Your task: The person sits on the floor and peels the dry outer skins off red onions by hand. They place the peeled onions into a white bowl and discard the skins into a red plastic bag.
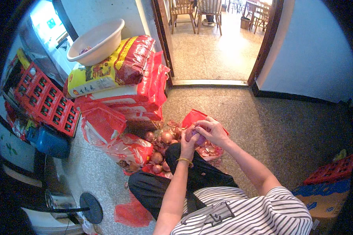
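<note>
A partly peeled red onion (197,139) is held up in front of my knees. Around its lower left side curl the fingers of my left hand (189,144). With its fingertips on the onion's top right, my right hand (213,130) pinches at the skin. Below lies a red plastic bag (194,116) with shed onion skins (209,150) on it. Left of my hands, several unpeeled onions (166,137) rest on the floor among loose skins. My hands hide part of the onion and the bag.
Stacked rice sacks (106,70) carry a white plastic basin (100,44) with something purple inside. Red bottle crates (47,100) and a blue bin (51,141) stand left. A doorway (210,82) opens ahead onto chairs (209,11). Cardboard boxes (326,202) and a red crate (332,169) sit right.
</note>
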A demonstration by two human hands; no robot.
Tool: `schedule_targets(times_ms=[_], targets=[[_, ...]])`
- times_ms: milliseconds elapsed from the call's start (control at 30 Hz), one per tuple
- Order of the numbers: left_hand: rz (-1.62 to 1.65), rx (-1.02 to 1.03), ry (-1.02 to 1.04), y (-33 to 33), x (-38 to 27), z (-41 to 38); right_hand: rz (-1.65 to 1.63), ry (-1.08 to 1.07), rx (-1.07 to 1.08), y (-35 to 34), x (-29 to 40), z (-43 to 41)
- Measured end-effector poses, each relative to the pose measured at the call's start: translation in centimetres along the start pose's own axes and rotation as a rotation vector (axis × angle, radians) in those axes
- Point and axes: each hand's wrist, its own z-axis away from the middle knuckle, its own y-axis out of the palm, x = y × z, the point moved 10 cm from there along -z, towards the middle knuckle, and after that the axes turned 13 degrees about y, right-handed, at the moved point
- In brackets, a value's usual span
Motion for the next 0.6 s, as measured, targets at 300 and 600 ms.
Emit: schedule_targets(times_ms=[300, 600], targets=[[-0.13, 0.023, 0.009, 0.1, 0.1, -0.2, -0.438, 0.276, -0.224, 0.3, -4.1, 0.1], [0.247, 0.077, -0.082, 1.7, -1.3, 0.4, -1.309, 0.612, -0.092, 3.1, -6.7, 0.7]])
